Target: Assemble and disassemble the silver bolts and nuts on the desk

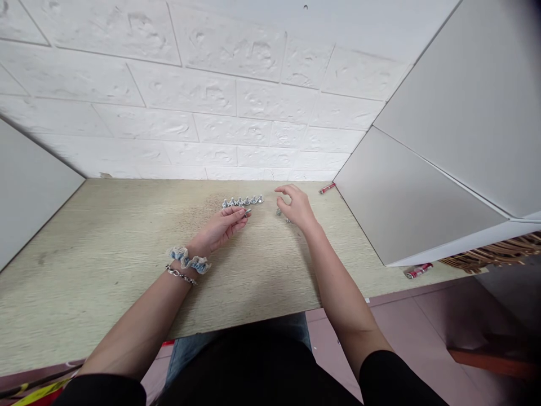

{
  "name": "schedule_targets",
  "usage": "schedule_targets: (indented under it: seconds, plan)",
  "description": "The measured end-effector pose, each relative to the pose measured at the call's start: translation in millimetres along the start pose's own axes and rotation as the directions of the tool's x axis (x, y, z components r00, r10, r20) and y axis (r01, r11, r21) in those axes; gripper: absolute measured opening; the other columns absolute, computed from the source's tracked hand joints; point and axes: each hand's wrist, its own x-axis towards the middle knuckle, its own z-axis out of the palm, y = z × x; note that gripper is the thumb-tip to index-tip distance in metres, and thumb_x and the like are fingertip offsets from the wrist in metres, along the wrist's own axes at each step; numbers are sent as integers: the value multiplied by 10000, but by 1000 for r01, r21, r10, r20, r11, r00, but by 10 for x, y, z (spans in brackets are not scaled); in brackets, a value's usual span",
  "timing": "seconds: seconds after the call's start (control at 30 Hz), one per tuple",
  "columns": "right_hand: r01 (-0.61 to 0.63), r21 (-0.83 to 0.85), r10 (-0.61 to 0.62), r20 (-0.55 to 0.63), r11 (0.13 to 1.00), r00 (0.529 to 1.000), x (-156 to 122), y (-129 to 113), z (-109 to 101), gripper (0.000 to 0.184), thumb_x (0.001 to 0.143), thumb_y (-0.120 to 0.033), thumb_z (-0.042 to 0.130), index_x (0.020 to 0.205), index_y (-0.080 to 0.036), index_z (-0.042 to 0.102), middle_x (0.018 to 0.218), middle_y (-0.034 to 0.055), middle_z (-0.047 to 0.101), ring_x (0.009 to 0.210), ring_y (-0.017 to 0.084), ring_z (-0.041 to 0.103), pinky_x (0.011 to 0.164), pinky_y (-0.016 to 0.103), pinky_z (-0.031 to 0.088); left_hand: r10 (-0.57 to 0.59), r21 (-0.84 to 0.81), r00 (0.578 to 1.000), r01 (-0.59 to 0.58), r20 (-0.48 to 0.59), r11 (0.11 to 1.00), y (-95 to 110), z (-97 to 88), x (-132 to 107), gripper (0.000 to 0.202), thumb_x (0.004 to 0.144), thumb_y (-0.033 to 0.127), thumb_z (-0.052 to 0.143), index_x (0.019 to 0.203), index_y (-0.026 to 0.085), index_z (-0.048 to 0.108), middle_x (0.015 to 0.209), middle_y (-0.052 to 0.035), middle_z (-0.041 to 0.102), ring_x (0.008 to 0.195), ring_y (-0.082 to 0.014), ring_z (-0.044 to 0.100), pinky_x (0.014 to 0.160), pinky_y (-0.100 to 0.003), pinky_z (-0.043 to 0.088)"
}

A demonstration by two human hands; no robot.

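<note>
Between the thumb and fingers of my left hand (224,227) is a small metal bolt (247,212), its shank pointing right. Just beyond that hand, a row of several silver bolts (247,201) stands upright on the wooden tabletop (262,270); my fingers partly hide the near side of the row. My right hand (295,204) hovers to the right with thumb and forefinger apart and nothing visible between them. Close under its thumb lies a small metal piece (278,212), and another (288,220) is partly covered by the hand.
A white brick-patterned wall (220,129) closes off the back. Pale panels stand at the left (29,192) and right (380,197). One red battery-like cylinder (327,188) lies in the back right corner, another (419,270) near the right front edge, beside brown woven material (494,252).
</note>
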Motion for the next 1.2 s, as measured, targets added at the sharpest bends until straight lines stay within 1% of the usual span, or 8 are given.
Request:
schedule_targets:
  seconds: [0.07,0.17,0.43,0.57,0.7,0.97,1.1,1.2]
  plan:
    - [85,88,-81,-50,992,995,-23,-126,83,182,778,-200,513,916,-162,626,903,47,634,861,151,566,796,283,442,9,-19,1000,-9,-3,1000,-6,-1,6,89,777,59,595,820,107,656,812,-48,682,636,-50,623,632,-105,527]
    - [129,195,-141,54,972,988,-83,-320,214,232,760,-306,590,945,-172,629,907,39,631,804,137,562,725,262,451,15,-34,1000,-14,2,999,-12,-3,12,119,767,43,600,828,114,674,743,-31,675,648,-54,629,644,-97,525]
    - [-98,316,11,268,944,963,-123,-464,318,278,737,-312,636,996,-211,646,836,1,621,603,76,488,590,221,413,23,-1,999,-23,30,1000,-17,-33,17,142,738,58,640,864,113,676,810,-39,679,694,-64,632,657,-101,524]
    - [-110,306,8,314,946,949,-118,-486,289,267,752,-316,624,1000,-224,660,784,-12,613,592,73,469,586,217,393,20,32,999,-21,25,999,-27,-50,34,114,711,62,668,816,105,660,731,-23,658,638,-55,615,602,-94,510]
    - [-92,298,-4,307,950,952,-128,-513,290,223,752,-309,624,947,-215,676,784,-6,612,638,82,497,611,219,408,4,54,1000,-5,19,999,-33,-54,43,75,690,82,691,728,102,629,650,-4,628,565,-40,587,550,-87,494]
    - [-105,314,17,269,944,963,-143,-523,339,187,744,-279,622,913,-215,670,892,14,649,758,107,582,699,242,468,35,28,999,-36,15,999,-41,-41,46,103,671,93,710,719,111,621,638,9,619,556,-38,584,535,-88,494]
    - [-108,361,33,207,926,978,-130,-484,328,212,729,-301,628,907,-195,672,865,21,661,738,115,602,725,257,489,68,5,998,-68,-19,998,-28,-45,55,93,685,92,700,720,111,616,677,1,634,597,-43,601,584,-97,510]
    - [-156,423,111,129,892,985,-57,-342,229,273,721,-319,629,951,-175,658,900,38,666,774,124,617,751,259,498,91,-9,994,-91,-65,996,-16,-76,72,95,693,99,696,714,114,604,668,6,626,580,-38,593,568,-93,508]
